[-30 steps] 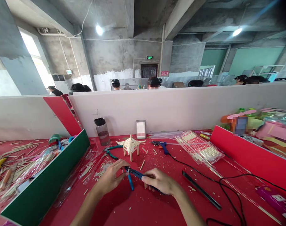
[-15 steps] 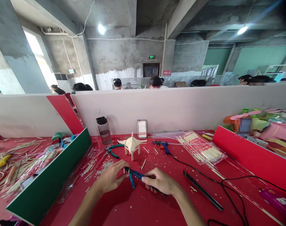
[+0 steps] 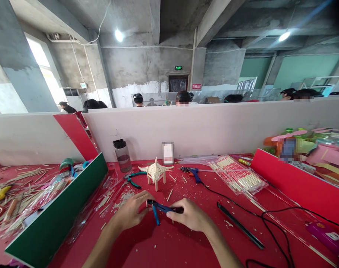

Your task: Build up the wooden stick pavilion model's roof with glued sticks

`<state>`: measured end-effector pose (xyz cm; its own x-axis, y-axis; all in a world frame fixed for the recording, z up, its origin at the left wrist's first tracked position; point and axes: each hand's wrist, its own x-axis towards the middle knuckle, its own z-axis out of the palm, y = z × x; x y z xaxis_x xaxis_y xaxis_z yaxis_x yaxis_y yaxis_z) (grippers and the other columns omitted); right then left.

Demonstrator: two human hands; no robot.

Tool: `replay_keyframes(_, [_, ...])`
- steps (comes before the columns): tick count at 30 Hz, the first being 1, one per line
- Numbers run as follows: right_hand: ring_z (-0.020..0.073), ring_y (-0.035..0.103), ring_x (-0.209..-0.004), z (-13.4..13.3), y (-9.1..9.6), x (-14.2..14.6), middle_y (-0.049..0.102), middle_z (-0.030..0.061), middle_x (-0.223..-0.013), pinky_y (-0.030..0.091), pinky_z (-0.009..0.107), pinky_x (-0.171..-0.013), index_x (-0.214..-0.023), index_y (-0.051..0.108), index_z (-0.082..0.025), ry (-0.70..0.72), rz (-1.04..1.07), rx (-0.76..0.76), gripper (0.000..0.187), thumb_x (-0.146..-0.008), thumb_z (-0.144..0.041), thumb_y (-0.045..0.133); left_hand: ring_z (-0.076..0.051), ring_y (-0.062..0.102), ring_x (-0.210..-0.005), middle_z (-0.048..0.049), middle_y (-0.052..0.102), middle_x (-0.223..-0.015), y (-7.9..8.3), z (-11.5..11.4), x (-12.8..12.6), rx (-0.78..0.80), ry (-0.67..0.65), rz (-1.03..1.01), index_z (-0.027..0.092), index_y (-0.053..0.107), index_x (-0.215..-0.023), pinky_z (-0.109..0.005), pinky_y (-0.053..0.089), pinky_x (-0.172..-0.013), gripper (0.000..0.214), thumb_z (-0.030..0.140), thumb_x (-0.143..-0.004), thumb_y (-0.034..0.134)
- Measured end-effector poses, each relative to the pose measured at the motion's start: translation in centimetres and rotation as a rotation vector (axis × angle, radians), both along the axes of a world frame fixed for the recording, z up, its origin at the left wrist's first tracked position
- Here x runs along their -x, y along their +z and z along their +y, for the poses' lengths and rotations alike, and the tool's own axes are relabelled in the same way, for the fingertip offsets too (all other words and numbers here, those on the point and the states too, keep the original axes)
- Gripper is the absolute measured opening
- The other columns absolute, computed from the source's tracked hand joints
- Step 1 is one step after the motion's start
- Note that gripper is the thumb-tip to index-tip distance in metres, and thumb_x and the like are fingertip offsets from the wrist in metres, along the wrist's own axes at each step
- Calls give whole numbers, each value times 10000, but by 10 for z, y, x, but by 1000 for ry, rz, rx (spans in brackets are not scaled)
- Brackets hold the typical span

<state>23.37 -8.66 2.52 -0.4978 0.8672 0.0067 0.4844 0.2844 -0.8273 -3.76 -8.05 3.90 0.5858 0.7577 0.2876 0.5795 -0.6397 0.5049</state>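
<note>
My left hand (image 3: 134,211) is closed in a pinch, with the tip of a short wooden stick (image 3: 147,203) showing at its fingers. Against that stick lies the dark jaw end of a pair of blue-handled pliers (image 3: 161,207). My right hand (image 3: 190,216) is wrapped round one handle of the pliers; the other blue handle points down toward the table, spread apart. A bit of pale stick shows below the right fingers. Beyond my hands stands a small pavilion-like model (image 3: 156,173) of wooden sticks on legs.
Green-handled pliers (image 3: 134,180) lie left of the model, a blue glue gun (image 3: 194,174) right. Its cord (image 3: 236,201) loops past a black rod (image 3: 239,225). Bagged sticks (image 3: 236,175), a water bottle (image 3: 122,156), and green (image 3: 63,208) and red (image 3: 294,190) dividers surround the work area.
My right hand has shifted its grip slightly on the pliers, and the dark handle end no longer sticks out below it. My left hand stays nearly in place.
</note>
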Motion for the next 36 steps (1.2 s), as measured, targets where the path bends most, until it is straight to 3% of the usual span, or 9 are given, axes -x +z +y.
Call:
replay_keyframes(11, [97,390,-568,2,-3,-1,427,-52,-589,241,231,-524,-659,617,-163,11,-2,-2,396,-891,-483,607,-224,677,-1009,-79,727,-1113,-7,4,1,-23,4,-43,235,690,-1174,-317,532,-908,238,238,-968,570])
replay_keyframes(24, [124,524,-575,6,-14,0,576,-13,-619,315,219,-525,-697,638,-164,40,51,71,419,-923,-509,566,-219,691,-959,-70,745,-1064,-9,6,3,-20,19,-68,231,713,-1120,-306,539,-886,214,233,-930,616])
replay_keyframes(36, [119,514,-554,5,-11,0,561,-18,-589,327,219,-522,-670,636,-165,26,56,87,423,-906,-513,586,-220,677,-947,-61,731,-1046,-8,6,3,3,4,-30,236,701,-1109,-307,522,-871,190,241,-941,612])
